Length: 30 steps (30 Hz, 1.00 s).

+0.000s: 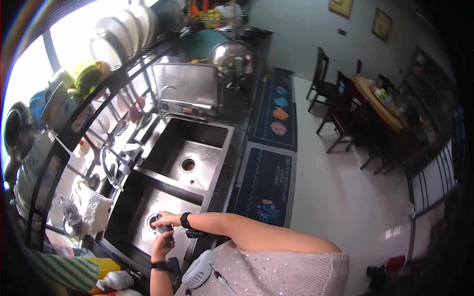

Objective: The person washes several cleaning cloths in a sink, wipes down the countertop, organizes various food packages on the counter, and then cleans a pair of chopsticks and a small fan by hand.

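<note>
Both my hands meet over the near basin of a stainless steel double sink (139,236), close to its drain. A small dark greyish item (163,227) shows between them; its kind cannot be told. My right hand (167,219), reaching in from the right with a black wristband, grips it from above. Below it, my left hand (163,244), also banded at the wrist, has its fingers curled against the same item. The faucet (127,159) stands at the sink's back edge, its spout pointing towards the basins. In the far basin the drain (188,165) is visible.
A black dish rack (85,122) with plates, bowls and ladles runs along the window. Cloths (92,207) hang left of the sink; a white pump bottle (118,280) stands at the lower left. Beyond the sink are a metal board (189,83) and a domed steel lid (232,59).
</note>
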### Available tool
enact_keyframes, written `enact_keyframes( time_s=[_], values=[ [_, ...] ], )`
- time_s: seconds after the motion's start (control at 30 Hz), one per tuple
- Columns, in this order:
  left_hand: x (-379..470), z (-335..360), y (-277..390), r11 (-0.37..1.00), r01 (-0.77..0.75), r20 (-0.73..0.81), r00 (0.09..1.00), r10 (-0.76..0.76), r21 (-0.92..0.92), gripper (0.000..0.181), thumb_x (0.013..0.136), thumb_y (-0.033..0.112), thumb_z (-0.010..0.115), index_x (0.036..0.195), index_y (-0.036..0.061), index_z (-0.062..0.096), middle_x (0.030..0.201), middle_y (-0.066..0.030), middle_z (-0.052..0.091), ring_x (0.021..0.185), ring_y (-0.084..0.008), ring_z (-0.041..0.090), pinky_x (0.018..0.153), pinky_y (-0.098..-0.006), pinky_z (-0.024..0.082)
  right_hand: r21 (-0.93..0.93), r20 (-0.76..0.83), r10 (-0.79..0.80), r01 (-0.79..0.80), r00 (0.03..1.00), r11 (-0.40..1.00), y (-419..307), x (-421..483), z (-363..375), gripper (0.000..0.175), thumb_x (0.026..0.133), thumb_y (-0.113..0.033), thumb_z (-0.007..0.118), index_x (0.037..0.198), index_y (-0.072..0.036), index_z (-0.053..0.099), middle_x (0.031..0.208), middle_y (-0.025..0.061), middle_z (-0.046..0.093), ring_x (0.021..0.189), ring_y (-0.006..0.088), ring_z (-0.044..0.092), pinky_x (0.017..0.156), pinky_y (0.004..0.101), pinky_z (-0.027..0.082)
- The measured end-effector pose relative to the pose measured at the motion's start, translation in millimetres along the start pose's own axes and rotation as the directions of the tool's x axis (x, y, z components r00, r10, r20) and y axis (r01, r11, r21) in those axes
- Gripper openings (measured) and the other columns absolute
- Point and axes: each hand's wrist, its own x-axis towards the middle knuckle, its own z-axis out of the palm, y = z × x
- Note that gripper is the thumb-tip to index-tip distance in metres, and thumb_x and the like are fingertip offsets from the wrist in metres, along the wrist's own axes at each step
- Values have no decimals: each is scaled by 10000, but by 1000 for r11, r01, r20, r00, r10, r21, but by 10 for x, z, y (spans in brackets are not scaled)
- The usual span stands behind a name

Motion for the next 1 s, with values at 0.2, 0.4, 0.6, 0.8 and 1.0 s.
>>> enact_keyframes(
  time_s=[0.2,0.4,0.6,0.8,1.0],
  values=[
    [-476,-344,-152,901,-131,90,979,184,-413,326,699,64,597,1013,107,521,973,-55,582,878,-190,547,738,-362,421,155,268,-4,-40,963,987,-6,-697,-42,296,758,-242,626,996,-84,550,786,102,583,645,216,598,556,357,517],
    [-430,-624,-584,846,-75,61,990,126,-528,382,710,181,545,1067,52,507,1037,-120,563,928,-281,540,772,-451,411,-14,12,-311,311,951,950,-131,-1382,28,142,718,-91,623,829,-6,599,610,72,558,429,127,529,383,232,436],
    [-266,-398,-630,710,-203,142,908,394,-674,391,791,277,563,1084,23,514,1081,-138,553,996,-285,525,874,-414,409,-286,-140,-595,544,791,789,-263,-1938,-189,319,728,-314,647,800,-8,592,702,109,595,608,181,560,568,295,440],
    [-432,486,-528,704,-330,14,901,435,-628,470,759,312,631,1142,85,482,1189,-115,481,1111,-314,433,931,-523,325,-470,-377,-577,387,725,793,-226,-2476,-820,349,729,-371,628,778,-25,619,671,127,602,655,193,596,611,303,448],
    [-890,510,-598,660,-525,-40,798,602,-538,307,778,144,582,1050,14,521,1029,-126,569,956,-277,548,869,-411,423,-481,-172,-461,334,871,811,-163,-2558,-952,246,756,-271,619,794,-30,589,651,54,592,664,155,593,611,278,455]
  ],
)
